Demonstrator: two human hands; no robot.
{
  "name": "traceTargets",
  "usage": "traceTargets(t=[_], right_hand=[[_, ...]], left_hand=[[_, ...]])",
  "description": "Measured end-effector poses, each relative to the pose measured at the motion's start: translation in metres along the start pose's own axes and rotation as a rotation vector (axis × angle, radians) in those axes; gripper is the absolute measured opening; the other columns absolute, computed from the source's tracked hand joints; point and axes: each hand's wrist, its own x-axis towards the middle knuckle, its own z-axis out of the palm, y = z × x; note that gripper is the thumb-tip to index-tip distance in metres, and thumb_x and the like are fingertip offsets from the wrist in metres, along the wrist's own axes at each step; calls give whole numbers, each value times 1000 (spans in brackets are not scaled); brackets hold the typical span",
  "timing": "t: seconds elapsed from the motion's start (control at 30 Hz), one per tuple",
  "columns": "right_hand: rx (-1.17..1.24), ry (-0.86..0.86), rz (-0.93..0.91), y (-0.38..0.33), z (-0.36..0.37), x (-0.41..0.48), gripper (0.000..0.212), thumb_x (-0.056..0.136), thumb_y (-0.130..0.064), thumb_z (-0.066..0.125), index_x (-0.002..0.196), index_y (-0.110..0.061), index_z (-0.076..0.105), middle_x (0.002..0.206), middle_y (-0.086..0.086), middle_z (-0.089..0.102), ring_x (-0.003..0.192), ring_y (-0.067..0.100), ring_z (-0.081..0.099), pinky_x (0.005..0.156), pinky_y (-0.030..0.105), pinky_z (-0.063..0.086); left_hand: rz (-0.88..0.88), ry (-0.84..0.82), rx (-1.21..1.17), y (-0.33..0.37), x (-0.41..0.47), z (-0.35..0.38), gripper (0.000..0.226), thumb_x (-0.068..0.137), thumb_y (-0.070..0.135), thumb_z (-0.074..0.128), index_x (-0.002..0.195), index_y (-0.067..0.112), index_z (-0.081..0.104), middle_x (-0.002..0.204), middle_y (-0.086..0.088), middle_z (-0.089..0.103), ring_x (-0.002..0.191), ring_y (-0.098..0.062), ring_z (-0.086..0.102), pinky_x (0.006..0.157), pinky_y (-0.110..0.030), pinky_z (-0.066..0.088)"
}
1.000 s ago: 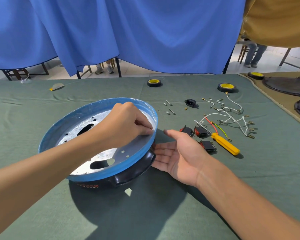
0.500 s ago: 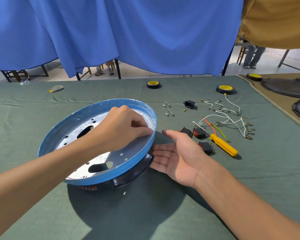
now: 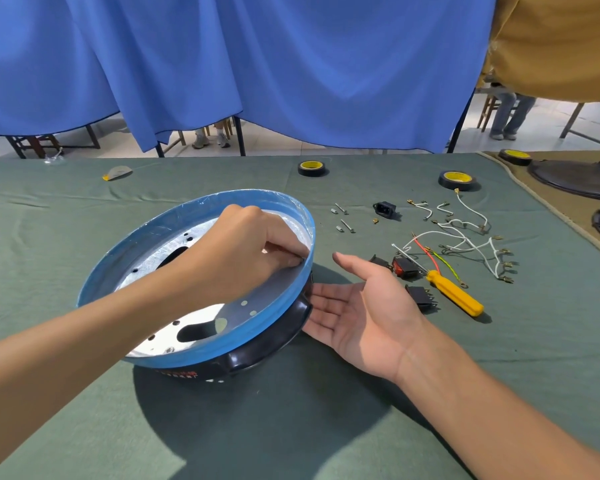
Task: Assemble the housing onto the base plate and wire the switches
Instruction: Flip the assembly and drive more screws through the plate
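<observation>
Gently; your left hand pinches the housing by its rim; it sits tilted on the black base; your right hand lies open, fingertips touching that base; tug hard and it could slip off.

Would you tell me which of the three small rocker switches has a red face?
The middle rocker switch, beside the yellow-handled screwdriver's metal shaft; both others are black.

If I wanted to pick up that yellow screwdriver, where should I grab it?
Probably by the yellow handle of the screwdriver, coming from above at its near-right end. It lies flat, and its thin shaft runs among the wires and red switch.
</observation>
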Motion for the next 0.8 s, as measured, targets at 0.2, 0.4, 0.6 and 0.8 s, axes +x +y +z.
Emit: traceTargets(t=[0.2, 0.4, 0.6, 0.8], right_hand=[[-3, 17, -10, 1, 1, 1, 57, 91, -37, 56, 121, 12, 55, 114, 24, 65, 96, 34, 65, 95, 44, 51], [3, 45, -23, 3, 2, 0, 54, 93, -35, 55, 120, 11, 55, 115, 25, 65, 96, 33, 65, 93, 44, 52], [10, 80, -51, 5, 2, 0, 50, 93, -32, 56, 119, 11, 54, 105, 23, 66, 89, 32, 66, 87, 44, 54], [-6, 85, -60, 5, 2, -1, 47, 94, -29, 55, 115, 12, 55, 101, 24, 67, 87, 33, 67, 86, 45, 55]], left_hand=[[-93, 53, -42, -2, 3, 2, 10, 81, 16, 77, 79, 25, 81, 75, 19, 74, 70, 7, 61, 72, -7, 43], [-27, 40, 138, 6, 6, 4, 12, 88, 18, 69, 82, 19, 80, 75, 11, 73, 65, -5, 59, 71, -17, 42], [34, 31, 213, 9, 4, 3, 14, 91, 13, 65, 89, 15, 79, 85, -1, 76, 77, -21, 62, 77, -28, 41], [62, 1, 194, 8, 6, 3, 17, 90, 9, 64, 89, 16, 79, 85, 1, 75, 72, -14, 53, 71, -20, 38]])
